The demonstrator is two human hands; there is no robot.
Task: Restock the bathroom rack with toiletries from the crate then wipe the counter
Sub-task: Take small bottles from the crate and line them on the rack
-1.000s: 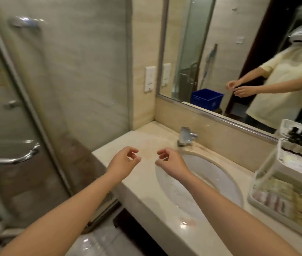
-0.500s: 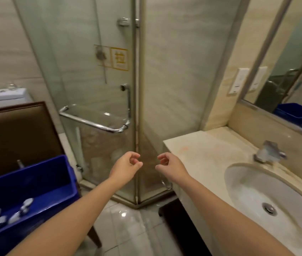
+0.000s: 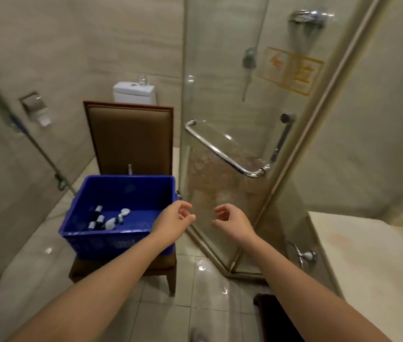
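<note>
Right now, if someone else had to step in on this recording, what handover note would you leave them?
Left hand: empty, fingers loosely curled, in the air beside the crate's right edge.
Right hand: empty, fingers curled, in front of the glass shower door.
Crate: blue, sitting on the brown chair; a few small bottles lie at its bottom.
Counter: its corner shows at right; no cloth in view.
Rack: out of view, so how much is already restocked cannot be judged.
Left to do: carry the remaining bottles to the rack, then wipe the counter.
</note>
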